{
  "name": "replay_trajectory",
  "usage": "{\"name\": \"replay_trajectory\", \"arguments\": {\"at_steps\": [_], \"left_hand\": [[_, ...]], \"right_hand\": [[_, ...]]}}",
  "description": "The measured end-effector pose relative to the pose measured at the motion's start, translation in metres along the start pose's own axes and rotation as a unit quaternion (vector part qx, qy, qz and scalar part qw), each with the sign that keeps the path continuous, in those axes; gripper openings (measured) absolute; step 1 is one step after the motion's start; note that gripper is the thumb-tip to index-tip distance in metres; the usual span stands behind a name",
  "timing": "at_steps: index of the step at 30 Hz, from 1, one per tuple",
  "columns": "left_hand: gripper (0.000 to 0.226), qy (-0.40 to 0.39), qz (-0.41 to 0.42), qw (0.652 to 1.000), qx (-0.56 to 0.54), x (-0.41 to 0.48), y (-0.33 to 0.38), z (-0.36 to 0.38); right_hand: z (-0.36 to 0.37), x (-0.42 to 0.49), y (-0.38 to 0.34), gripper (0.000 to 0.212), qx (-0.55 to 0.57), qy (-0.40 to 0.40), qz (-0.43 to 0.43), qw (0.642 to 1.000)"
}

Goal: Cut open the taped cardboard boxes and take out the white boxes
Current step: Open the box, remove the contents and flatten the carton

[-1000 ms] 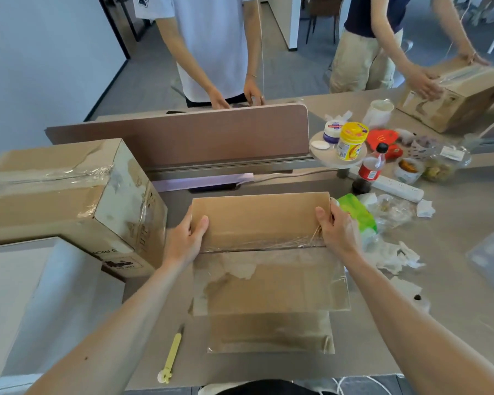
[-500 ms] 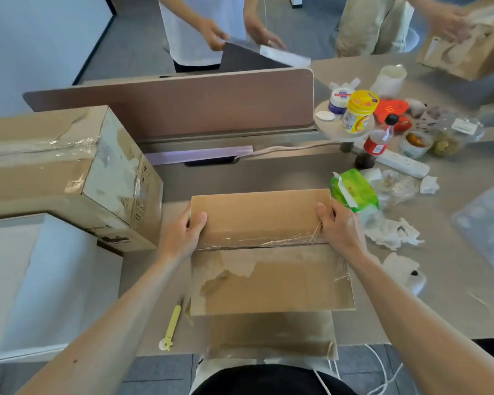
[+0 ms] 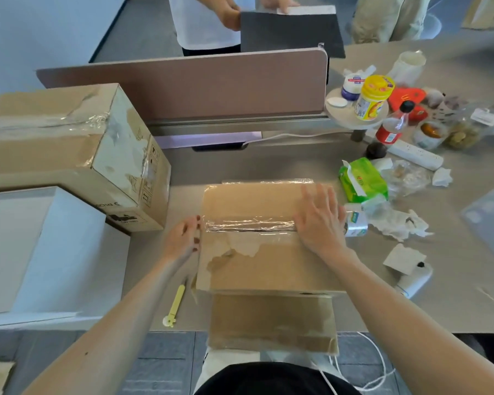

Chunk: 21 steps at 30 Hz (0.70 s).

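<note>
The cardboard box [image 3: 268, 266] sits straight ahead at the near edge of the table [image 3: 411, 309], its taped seam [image 3: 248, 226] running side to side between the left hand [image 3: 183, 238], fingers loose against its left side, and the right hand [image 3: 320, 220] flat on top; the yellow cutter [image 3: 176, 305] lies nearer the left.

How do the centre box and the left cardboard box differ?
The centre box is low and flat; the left box stands taller. The right hand rests on the centre box and the left hand touches its side; no hand touches the left box. Both are taped cardboard.
</note>
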<state>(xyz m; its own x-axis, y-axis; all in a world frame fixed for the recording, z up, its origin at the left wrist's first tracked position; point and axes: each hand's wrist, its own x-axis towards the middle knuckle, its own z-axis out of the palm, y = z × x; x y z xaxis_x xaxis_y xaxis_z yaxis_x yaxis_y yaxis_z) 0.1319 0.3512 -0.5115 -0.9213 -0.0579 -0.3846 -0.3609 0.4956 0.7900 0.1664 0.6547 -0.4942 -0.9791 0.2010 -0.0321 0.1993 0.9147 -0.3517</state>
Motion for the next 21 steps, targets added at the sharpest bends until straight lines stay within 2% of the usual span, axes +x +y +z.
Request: {"name": "replay_trajectory", "arguments": {"at_steps": [3, 6, 9, 13, 21], "left_hand": [[0.03, 0.034, -0.037, 0.997, 0.063, -0.007, -0.039, -0.01], [0.022, 0.026, -0.085, 0.981, 0.172, -0.012, -0.082, -0.02], [0.033, 0.017, -0.13, 0.966, 0.225, -0.019, -0.107, -0.021], [0.037, -0.002, -0.191, 0.95, 0.247, -0.025, -0.126, -0.018], [0.028, 0.018, -0.202, 0.947, 0.247, -0.023, -0.145, -0.011]], "right_hand": [[0.006, -0.01, -0.025, 0.063, 0.02, -0.043, -0.07, 0.996], [0.014, -0.021, -0.049, 0.063, 0.015, -0.084, -0.125, 0.988], [0.026, -0.028, -0.065, 0.058, 0.004, -0.096, -0.148, 0.984], [0.035, -0.034, -0.067, 0.055, -0.018, -0.088, -0.154, 0.984], [0.036, -0.035, -0.065, 0.056, -0.028, -0.089, -0.157, 0.983]]}}
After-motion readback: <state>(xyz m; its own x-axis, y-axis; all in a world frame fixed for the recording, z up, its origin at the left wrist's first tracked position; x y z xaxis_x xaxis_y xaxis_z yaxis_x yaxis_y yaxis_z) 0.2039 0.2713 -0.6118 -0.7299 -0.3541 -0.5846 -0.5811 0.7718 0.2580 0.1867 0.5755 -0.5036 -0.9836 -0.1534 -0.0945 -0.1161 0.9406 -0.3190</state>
